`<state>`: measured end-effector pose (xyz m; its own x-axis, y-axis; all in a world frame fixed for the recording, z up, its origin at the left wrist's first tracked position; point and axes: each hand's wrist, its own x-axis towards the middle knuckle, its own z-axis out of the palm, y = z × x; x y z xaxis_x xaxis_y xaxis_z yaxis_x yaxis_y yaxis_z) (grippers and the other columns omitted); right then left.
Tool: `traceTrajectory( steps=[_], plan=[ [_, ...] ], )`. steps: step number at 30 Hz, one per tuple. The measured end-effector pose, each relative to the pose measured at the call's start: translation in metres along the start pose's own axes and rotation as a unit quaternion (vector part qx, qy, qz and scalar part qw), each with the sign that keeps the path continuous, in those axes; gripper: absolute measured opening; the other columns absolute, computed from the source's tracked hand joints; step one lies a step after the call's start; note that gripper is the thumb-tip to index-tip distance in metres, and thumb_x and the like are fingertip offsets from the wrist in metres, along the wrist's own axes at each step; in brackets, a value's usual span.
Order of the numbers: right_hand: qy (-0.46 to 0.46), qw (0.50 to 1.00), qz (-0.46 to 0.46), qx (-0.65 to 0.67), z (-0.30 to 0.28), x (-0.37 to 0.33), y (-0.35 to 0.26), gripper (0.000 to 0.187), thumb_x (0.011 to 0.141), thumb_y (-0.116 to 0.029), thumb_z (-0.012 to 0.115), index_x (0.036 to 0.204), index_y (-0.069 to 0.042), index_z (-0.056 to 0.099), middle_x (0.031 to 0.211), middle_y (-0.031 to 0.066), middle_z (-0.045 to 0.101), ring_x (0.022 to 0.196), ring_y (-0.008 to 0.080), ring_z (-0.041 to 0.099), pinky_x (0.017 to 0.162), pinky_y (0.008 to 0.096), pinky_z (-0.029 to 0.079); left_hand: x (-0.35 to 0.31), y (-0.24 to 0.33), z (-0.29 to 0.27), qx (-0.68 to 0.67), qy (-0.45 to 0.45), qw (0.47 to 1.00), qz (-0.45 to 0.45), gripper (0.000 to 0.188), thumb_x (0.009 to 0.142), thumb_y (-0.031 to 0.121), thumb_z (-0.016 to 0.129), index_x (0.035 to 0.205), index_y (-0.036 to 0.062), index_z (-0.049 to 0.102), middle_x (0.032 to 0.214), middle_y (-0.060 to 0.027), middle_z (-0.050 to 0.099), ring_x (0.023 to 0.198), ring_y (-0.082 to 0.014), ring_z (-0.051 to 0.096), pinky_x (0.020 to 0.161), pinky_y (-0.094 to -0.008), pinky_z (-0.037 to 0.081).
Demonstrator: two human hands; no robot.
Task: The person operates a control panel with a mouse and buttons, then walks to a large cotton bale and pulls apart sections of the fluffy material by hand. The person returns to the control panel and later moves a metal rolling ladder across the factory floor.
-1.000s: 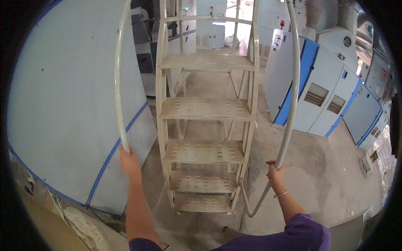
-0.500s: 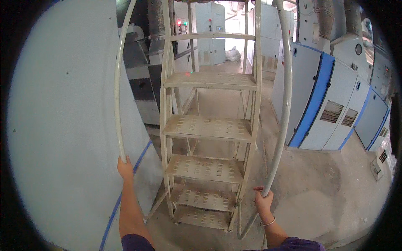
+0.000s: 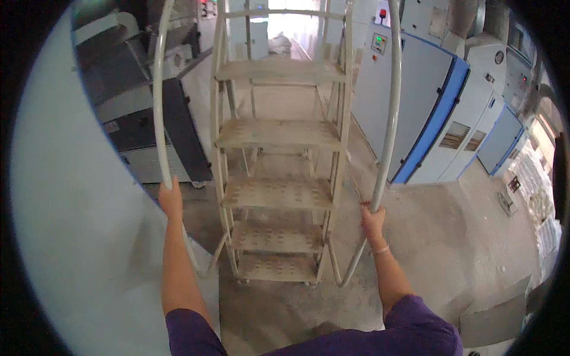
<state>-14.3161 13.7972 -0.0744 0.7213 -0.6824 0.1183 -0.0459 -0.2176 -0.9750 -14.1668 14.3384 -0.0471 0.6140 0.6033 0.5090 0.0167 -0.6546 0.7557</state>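
Note:
A cream metal step ladder (image 3: 278, 133) with flat perforated treads and curved side handrails stands upright in front of me. My left hand (image 3: 170, 200) is wrapped round the lower part of the left handrail (image 3: 159, 101). On the other side, my right hand (image 3: 373, 222) grips the right handrail (image 3: 389, 118) at about the same height. Both arms reach forward, with purple sleeves at the lower edge. The lowest treads sit close above the concrete floor (image 3: 439, 237). The ladder's top lies beyond the upper edge of the view.
A large pale panel (image 3: 65, 207) stands close on the left, next to a dark grey machine (image 3: 142, 124). Pale cabinets with blue trim (image 3: 409, 107) line the right side. Far ahead lies a whitish bundle (image 3: 280, 45). A flat grey sheet (image 3: 496, 311) rests at lower right.
The ladder and both hands sit higher in the view, slightly left. More of the dark machine shows past the panel, and the right cabinets have shifted left. Both hands keep their hold.

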Motion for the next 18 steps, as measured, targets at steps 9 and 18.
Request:
traceTrajectory(
  steps=[9, 18],
  plan=[
    [0.023, 0.997, -0.077, 0.008, 0.127, 0.219, -0.015, 0.011, 0.086, -0.013, 0.060, 0.092, -0.005, 0.065, 0.055, 0.0003, 0.051, 0.042, 0.0102, 0.048, 0.039, 0.0282, 0.038, 0.128, 0.049, 0.215, 0.010, 0.004, 1.000, 0.024, 0.054, 0.092, 0.041, 0.055, 0.120, -0.0051, 0.053, 0.112, -0.0277, 0.061, 0.102, -0.0422, 0.059, 0.085, -0.0464, 0.045],
    [0.035, 0.994, -0.099, -0.013, 0.250, 0.383, -0.006, 0.010, 0.084, -0.010, 0.060, 0.093, -0.007, 0.064, 0.062, 0.0007, 0.054, 0.048, 0.0084, 0.047, 0.045, 0.0279, 0.039, 0.227, 0.071, 0.397, 0.074, 0.039, 0.992, 0.090, 0.035, 0.095, 0.027, 0.052, 0.113, -0.0017, 0.044, 0.112, -0.0235, 0.055, 0.101, -0.0435, 0.054, 0.087, -0.0506, 0.042]
  ],
)
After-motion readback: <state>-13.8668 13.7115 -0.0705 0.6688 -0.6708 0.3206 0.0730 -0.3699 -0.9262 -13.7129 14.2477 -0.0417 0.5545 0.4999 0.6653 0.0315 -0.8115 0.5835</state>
